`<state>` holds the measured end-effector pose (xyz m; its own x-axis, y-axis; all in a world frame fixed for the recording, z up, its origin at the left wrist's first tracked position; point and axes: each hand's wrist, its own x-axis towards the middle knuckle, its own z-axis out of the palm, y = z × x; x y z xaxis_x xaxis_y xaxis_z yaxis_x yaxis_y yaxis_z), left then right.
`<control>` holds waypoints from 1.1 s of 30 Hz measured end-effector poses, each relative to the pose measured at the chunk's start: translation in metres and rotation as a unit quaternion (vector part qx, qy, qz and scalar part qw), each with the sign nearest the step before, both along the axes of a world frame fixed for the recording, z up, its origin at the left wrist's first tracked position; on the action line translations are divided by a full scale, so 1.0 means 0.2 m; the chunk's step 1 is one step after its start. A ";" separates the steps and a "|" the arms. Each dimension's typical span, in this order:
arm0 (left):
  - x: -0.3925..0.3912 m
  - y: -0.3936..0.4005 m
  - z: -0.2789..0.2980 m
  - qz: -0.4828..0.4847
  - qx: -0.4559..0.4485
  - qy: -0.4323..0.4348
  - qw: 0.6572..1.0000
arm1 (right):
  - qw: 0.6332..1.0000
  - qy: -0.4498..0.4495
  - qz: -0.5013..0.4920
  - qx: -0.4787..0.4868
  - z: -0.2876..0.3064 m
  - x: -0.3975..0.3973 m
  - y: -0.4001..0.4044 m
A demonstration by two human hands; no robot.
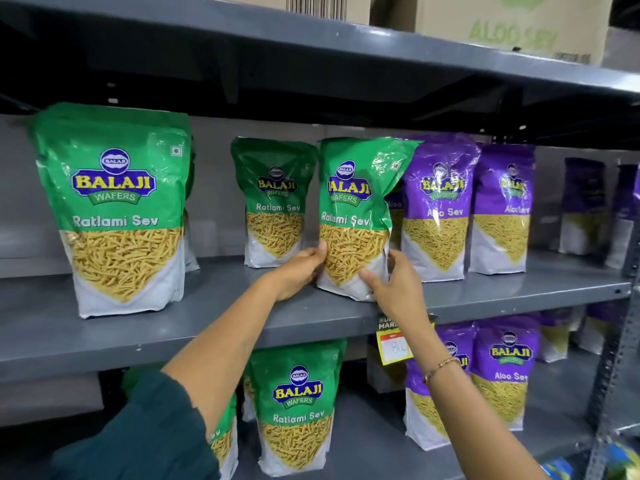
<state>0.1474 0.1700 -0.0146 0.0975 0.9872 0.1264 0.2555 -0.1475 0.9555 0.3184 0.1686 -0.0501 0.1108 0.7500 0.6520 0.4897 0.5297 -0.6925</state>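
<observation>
A green Ratlami Sev pouch [353,209] stands upright near the front edge of the grey middle shelf [207,323]. My left hand [298,270] grips its lower left side, thumb on the front. My right hand [394,285] grips its lower right corner, fingers curled behind. Both hands hold this same pouch from below.
Two more green pouches [114,209] [273,202] stand to the left, purple Aloo Sev pouches [436,206] to the right. The lower shelf carries a green pouch [298,407] and purple ones [502,372]. A yellow price tag [393,344] hangs off the shelf edge. Cardboard boxes [512,26] sit on top.
</observation>
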 end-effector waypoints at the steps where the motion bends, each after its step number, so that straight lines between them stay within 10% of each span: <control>1: -0.06 0.00 -0.01 -0.007 0.009 0.030 0.999 | 1.000 -0.002 0.022 -0.014 0.01 -0.01 0.00; 12: -0.46 -0.19 -0.05 0.214 0.084 0.148 0.962 | 0.964 -0.014 0.236 -0.119 0.10 -0.35 0.10; 33: -0.45 -0.16 -0.08 0.211 0.090 0.142 0.963 | 0.948 0.047 0.287 -0.130 0.08 -0.35 0.15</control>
